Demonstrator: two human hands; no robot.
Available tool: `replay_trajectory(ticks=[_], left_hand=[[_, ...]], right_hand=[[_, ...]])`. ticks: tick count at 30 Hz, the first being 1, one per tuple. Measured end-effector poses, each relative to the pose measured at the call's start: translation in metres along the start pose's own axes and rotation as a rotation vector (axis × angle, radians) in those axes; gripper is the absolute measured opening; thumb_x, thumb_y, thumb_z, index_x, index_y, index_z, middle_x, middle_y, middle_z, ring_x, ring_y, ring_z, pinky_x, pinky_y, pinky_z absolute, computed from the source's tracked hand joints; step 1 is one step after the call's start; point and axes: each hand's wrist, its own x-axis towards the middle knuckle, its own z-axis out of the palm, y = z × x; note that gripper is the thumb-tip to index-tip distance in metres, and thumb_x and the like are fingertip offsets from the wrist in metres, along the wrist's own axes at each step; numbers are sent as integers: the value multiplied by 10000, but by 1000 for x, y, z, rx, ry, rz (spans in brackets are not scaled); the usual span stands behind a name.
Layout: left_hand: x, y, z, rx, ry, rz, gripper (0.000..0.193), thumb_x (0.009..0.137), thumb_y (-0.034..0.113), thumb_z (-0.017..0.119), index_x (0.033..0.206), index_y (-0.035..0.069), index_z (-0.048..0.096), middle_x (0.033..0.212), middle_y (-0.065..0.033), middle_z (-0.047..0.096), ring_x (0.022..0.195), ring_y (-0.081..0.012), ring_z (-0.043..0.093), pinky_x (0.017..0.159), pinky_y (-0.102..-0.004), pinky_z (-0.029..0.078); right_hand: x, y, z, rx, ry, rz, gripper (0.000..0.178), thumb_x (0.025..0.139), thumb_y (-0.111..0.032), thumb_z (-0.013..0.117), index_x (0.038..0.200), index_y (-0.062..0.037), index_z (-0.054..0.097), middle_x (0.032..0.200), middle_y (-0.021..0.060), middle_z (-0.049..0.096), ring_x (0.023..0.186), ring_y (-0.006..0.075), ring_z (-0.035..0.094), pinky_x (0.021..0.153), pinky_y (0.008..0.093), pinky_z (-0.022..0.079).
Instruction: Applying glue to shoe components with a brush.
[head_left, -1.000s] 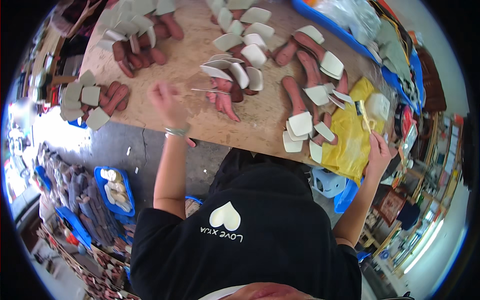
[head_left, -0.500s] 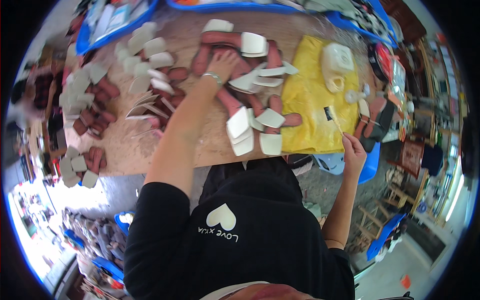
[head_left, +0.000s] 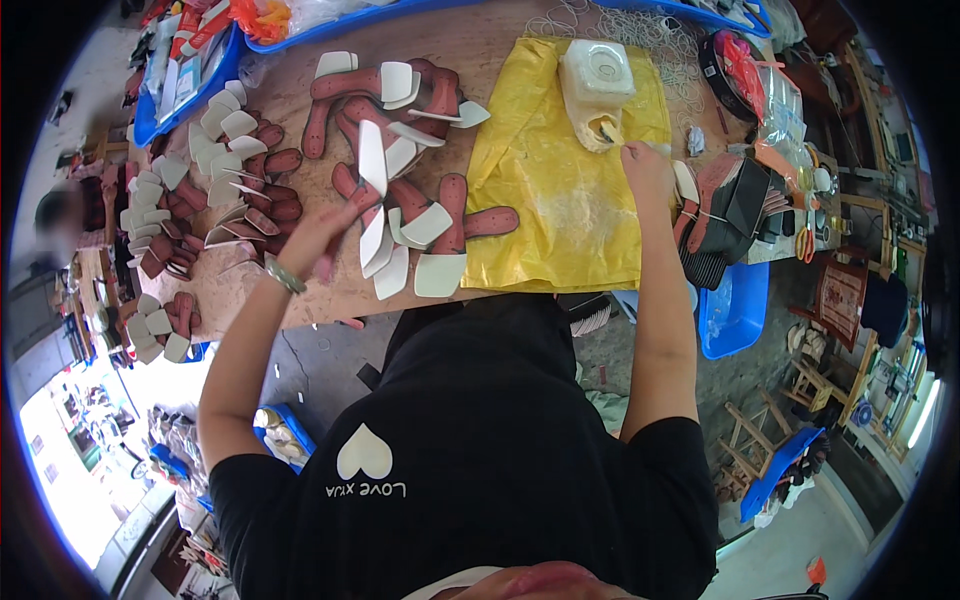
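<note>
On the wooden surface (head_left: 300,300) your left hand (head_left: 318,232) pinched a reddish-brown insole (head_left: 352,192), long axis pointing away; your right hand's (head_left: 648,165) fingers held a brush at the white glue jug (head_left: 597,78).

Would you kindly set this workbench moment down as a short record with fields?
Left hand: left hand rests on a reddish-brown insole amid the pile
Right hand: right hand holds a small brush at the white jug
Under jug: yellow plastic sheet
Pile: brown insoles with white heel pieces, some overlapping
Surface: wooden workbench
Right of bench: blue tub below the edge
</note>
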Motion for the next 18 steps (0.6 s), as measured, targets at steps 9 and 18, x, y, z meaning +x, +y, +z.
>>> replay_trajectory(ticks=[9,18], left_hand=[[-26,-22,151,-939,-377,256,371,878,161,534,1219,33,466,930,-95,611,904,-216,614,818,-379,527],[-26,27,208,-887,-296,144,314,867,189,523,1141,35,515,909,-97,625,774,-216,628,675,-352,532]], right_hand=[[-11,29,-6,-147,0,-271,171,827,-288,590,804,-154,693,746,117,678,664,313,653,586,427,511],[-124,-15,-74,859,-87,-19,151,827,-171,679,960,-115,723,834,124,691,748,200,677,674,269,514]])
